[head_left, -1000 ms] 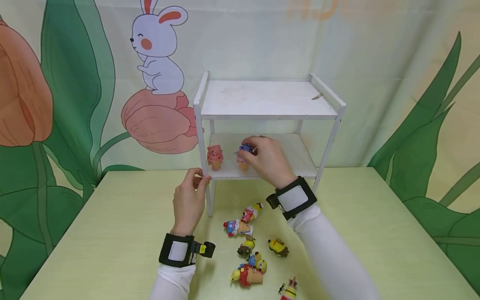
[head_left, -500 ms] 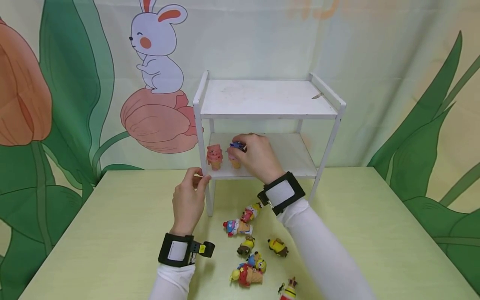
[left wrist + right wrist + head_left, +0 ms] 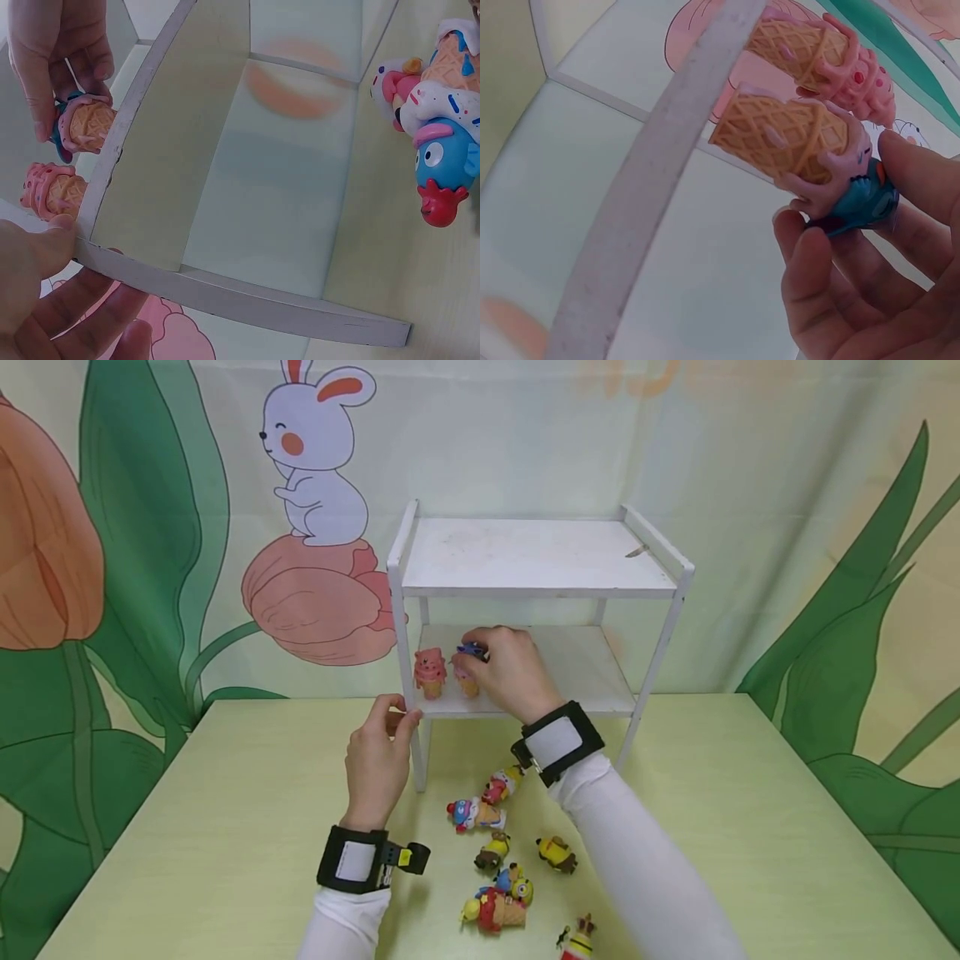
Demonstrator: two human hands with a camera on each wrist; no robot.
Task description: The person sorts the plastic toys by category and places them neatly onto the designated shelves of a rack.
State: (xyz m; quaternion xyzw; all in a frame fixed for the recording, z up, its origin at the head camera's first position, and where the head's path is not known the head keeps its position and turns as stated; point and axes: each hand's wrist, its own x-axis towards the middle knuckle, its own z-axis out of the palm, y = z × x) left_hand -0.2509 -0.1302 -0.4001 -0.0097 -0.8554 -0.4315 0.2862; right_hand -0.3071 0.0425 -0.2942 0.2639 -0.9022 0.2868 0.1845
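My right hand (image 3: pixel 517 672) holds an ice-cream-cone figurine (image 3: pixel 787 139) by its blue-topped head, thumb on one side and fingers on the other. Its waffle-cone base stands upright at the front of the lower board (image 3: pixel 570 664) of a white two-tier shelf (image 3: pixel 525 556). Just left of it stands a pink ice-cream-cone figurine (image 3: pixel 430 672), beside the front left post. That corner of the shelf is gripped by my left hand (image 3: pixel 377 768); the left wrist view shows the thumb (image 3: pixel 56 244) at the board's edge and the fingers (image 3: pixel 97 307) round the post.
Below the shelf's front, several figurines lie on the yellow-green table (image 3: pixel 247 827): a blue-headed cone figurine (image 3: pixel 476 815), a yellow-and-brown figurine (image 3: pixel 556 854), a red cone figurine (image 3: pixel 495 912) and a crowned figurine (image 3: pixel 577 941) among them. A printed curtain (image 3: pixel 750 543) hangs behind.
My right hand has moved left with the blue-topped cone figurine, bringing it close beside the pink one; in the last half second it has barely moved. The left hand keeps its place.
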